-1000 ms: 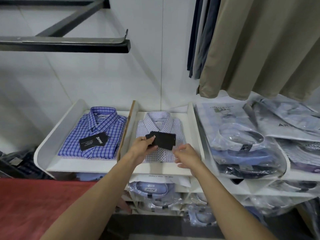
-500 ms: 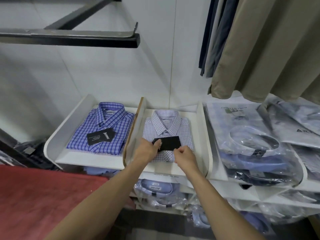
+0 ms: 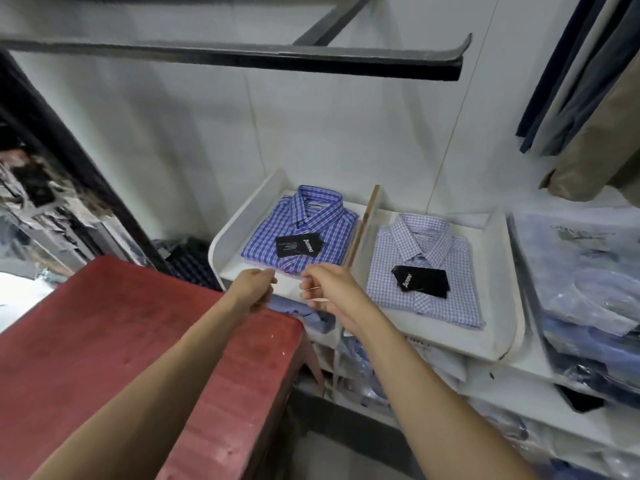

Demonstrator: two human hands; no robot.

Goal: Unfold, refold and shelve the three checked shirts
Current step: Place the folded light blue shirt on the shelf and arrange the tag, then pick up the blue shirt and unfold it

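Observation:
A folded blue checked shirt (image 3: pixel 304 226) with a black tag (image 3: pixel 298 244) lies in the left white shelf tray (image 3: pixel 228 230). A folded pale lilac checked shirt (image 3: pixel 426 268) lies in the tray to its right, with its black tag (image 3: pixel 420 281) resting on its front. My left hand (image 3: pixel 255 289) and my right hand (image 3: pixel 327 289) hover at the front edge of the left tray, just below the blue shirt. Both have loosely curled fingers and hold nothing. No third checked shirt is visible.
A red-topped table (image 3: pixel 138 358) fills the lower left. Bagged shirts (image 3: pixel 581 289) are stacked on the right and on the shelves below. A black metal rail (image 3: pixel 242 57) juts out overhead. Dark and beige garments (image 3: pixel 595 98) hang at the upper right.
Both hands let go of the lilac shirt's black tag, which now lies on that shirt. They moved left to the front of the blue shirt's tray, and the view swung left.

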